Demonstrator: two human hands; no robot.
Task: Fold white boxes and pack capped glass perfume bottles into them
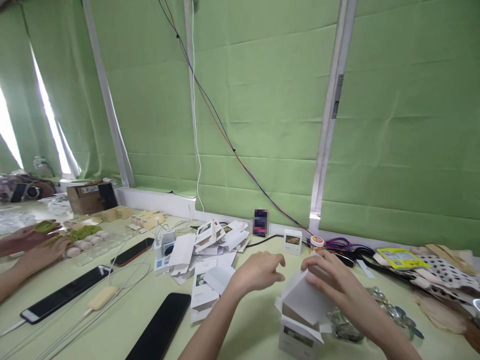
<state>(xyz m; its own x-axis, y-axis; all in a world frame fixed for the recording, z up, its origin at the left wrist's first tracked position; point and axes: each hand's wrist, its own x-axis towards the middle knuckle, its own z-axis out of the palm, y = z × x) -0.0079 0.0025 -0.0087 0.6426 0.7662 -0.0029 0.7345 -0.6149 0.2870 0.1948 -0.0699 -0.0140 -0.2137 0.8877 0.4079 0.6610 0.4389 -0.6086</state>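
Note:
A small white cardboard box [296,337] with a picture on its front stands with its flaps up at the table's front. My right hand [337,282] has its fingers and thumb closed on the raised top flap. To the left of that flap, my left hand [258,271] hovers with fingers bent and apart, holding nothing. A pile of flattened white boxes [206,265] lies to its left. Behind the hands stands a closed white box [292,242]. Several clear, shiny round pieces [395,312] lie by my right forearm, partly hidden by it.
Phones [161,325] and white cables [123,280] cover the left side of the table. Farther left, another person's hands [41,250] are at pale round items. A yellow packet [403,258] and fabric [450,270] lie at the right. A green curtain [258,100] hangs behind.

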